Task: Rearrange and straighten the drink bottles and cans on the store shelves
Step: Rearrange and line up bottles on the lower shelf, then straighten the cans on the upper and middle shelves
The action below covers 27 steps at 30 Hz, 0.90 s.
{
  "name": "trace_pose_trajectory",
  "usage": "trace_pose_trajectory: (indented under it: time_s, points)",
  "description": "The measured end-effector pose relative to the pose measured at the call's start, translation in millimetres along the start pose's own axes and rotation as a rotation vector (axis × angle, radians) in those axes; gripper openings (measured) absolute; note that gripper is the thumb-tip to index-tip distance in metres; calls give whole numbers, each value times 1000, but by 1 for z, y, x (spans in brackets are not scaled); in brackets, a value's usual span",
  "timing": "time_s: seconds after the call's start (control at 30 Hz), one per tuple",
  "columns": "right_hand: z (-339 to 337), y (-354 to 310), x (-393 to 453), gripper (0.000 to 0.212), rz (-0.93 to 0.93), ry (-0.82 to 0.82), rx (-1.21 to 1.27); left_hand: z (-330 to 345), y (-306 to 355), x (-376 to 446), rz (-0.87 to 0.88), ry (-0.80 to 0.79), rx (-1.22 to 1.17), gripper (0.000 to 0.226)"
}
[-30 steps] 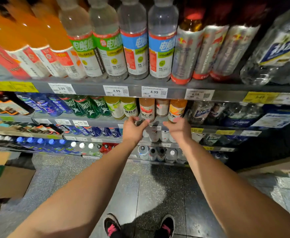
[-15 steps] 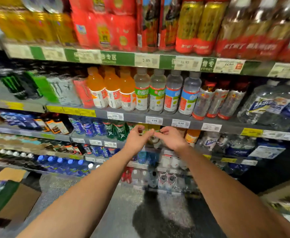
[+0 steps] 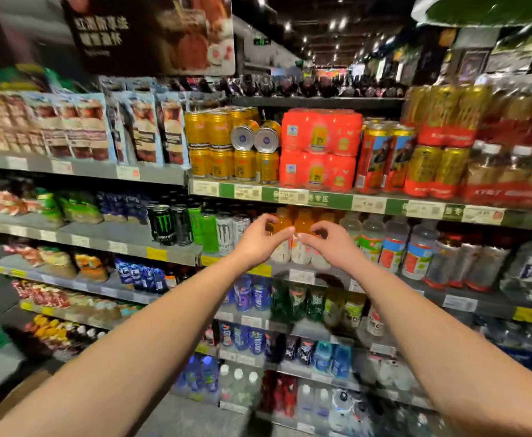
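Item: orange bottles (image 3: 302, 223), middle shelf (image 3: 176, 254), labels outward for display. Left hand (image 3: 260, 239) and right hand (image 3: 329, 244) raised before them, fingers loosely curled, grasping nothing (probably poised to straighten).

A long grey metal shelving unit (image 3: 94, 239) fills the view, its tiers edged with white and yellow price tags; one tier carries a green and white label strip (image 3: 327, 200) along its front edge. Above the upper left hangs a dark rectangular promotional sign (image 3: 151, 33) with pale lettering and a food picture. The black ceiling (image 3: 331, 14) recedes down the aisle, dotted with small bright spotlights. A green illuminated exit sign (image 3: 261, 41) glows in the distance. At the bottom, a patch of grey speckled stone floor (image 3: 192, 417) shows. A brown cardboard box (image 3: 15, 395) sits at the lower left, blurred.
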State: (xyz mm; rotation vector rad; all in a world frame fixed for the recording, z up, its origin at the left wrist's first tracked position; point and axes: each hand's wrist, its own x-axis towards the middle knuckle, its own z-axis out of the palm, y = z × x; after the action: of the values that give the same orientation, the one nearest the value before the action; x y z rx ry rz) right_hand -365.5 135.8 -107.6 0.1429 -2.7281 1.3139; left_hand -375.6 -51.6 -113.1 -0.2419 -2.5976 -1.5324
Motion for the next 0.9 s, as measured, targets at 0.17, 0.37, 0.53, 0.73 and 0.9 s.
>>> trace_pose_trajectory:
  time_s: [0.17, 0.37, 0.53, 0.73, 0.9]
  points:
    - [-8, -54, 31, 45, -140, 29, -36, -50, 18, 26, 54, 31, 56, 53]
    - [-18, -98, 81, 46, -300, 41, -20, -91, 42, 68, 146, 92, 108, 59]
    - [-29, -119, 125, 50, -387, 36, -46, -129, 53, 107, 173, 109, 174, 59]
    - [-41, -146, 168, 53, -513, 33, -140, -174, 68, 166, 269, 93, 214, 47]
    - [-40, -167, 209, 61, -523, 84, -228, -203, 82, 222, 384, 63, 325, 43]
